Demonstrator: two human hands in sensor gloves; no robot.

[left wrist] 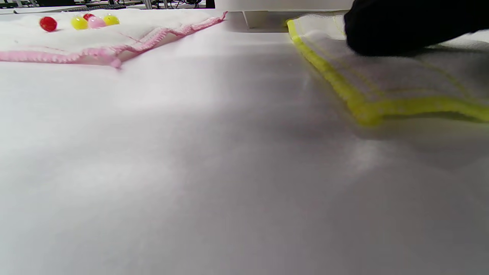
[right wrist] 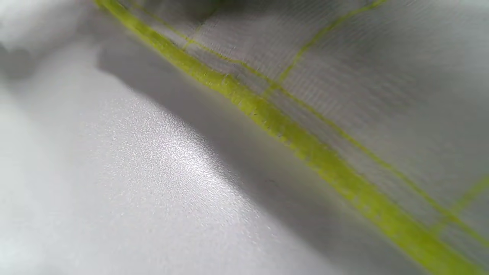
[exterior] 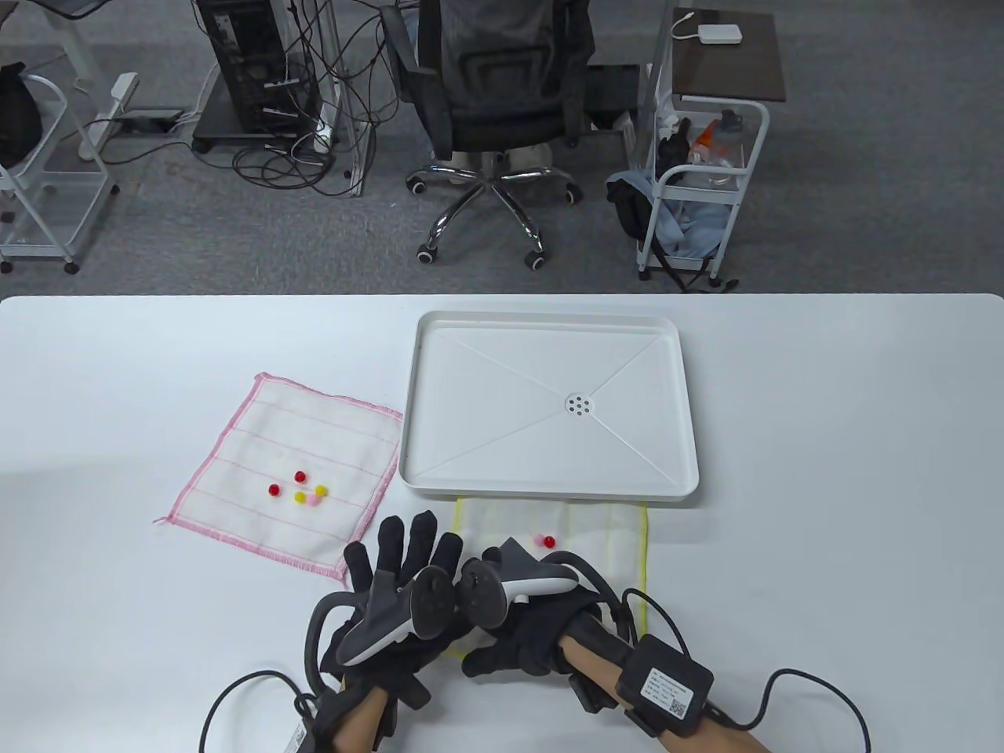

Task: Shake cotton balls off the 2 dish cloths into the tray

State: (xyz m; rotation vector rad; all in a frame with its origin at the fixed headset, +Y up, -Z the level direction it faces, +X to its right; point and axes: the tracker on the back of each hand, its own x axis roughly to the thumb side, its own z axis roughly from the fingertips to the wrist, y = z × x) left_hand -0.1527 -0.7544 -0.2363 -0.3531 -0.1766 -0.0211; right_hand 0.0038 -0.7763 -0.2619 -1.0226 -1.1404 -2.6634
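A white tray (exterior: 549, 325) sits mid-table. Left of it lies a pink-edged cloth (exterior: 314, 439) (left wrist: 126, 42) carrying several red, yellow and pink cotton balls (exterior: 299, 497) (left wrist: 79, 23). In front of the tray lies a yellow-edged cloth (exterior: 596, 541) (left wrist: 401, 80) (right wrist: 344, 76) with one red ball (exterior: 547, 541). My left hand (exterior: 400, 561) hovers over that cloth's left edge, fingers straight and spread, holding nothing. My right hand (exterior: 502, 651) lies over the cloth's near-left corner, its fingers hidden under the tracker. A black gloved part (left wrist: 401, 26) rests on the yellow cloth.
Beyond the table's far edge stand an office chair (exterior: 494, 94) and a wire cart (exterior: 698, 196). Glove cables (exterior: 792, 690) trail along the near table edge. Bare white table (exterior: 847, 471) lies right of the tray and yellow cloth.
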